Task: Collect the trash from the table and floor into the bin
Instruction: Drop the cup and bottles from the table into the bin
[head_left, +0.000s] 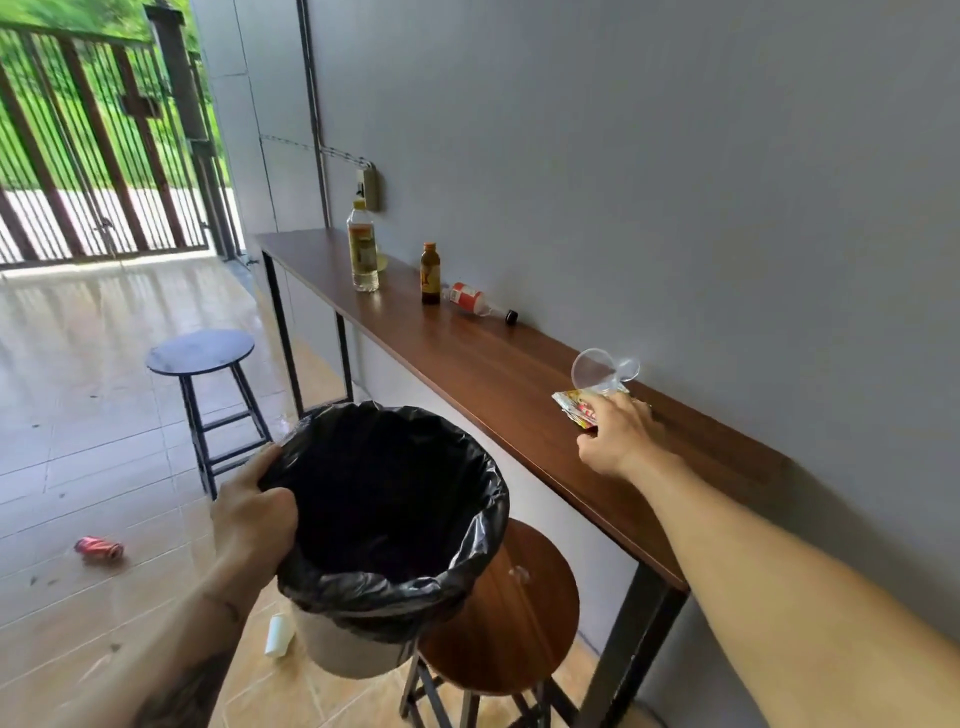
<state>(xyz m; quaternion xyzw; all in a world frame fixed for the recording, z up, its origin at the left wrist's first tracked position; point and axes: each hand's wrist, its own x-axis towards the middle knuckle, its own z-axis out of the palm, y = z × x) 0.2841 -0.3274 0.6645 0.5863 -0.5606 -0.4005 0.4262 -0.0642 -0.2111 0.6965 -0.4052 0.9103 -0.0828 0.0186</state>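
My left hand (254, 512) grips the rim of a white bin (343, 649) lined with a black bag (384, 499), held up beside the long wooden table (467, 358). My right hand (621, 431) rests on a colourful snack wrapper (571, 408) on the table, fingers closing on it; a clear plastic cup (602, 371) lies on its side just behind. Farther along the table stand a tall clear bottle (362, 249) and a small brown bottle (430, 273), with a red-labelled bottle (472, 299) lying down. A red can (98, 548) and a white cup (278, 634) lie on the floor.
A brown round stool (519, 608) stands under the bin by the table. A dark round stool (202, 351) stands farther left on the tiled floor. A grey wall runs along the table's far side. A barred gate (93, 156) closes the far end.
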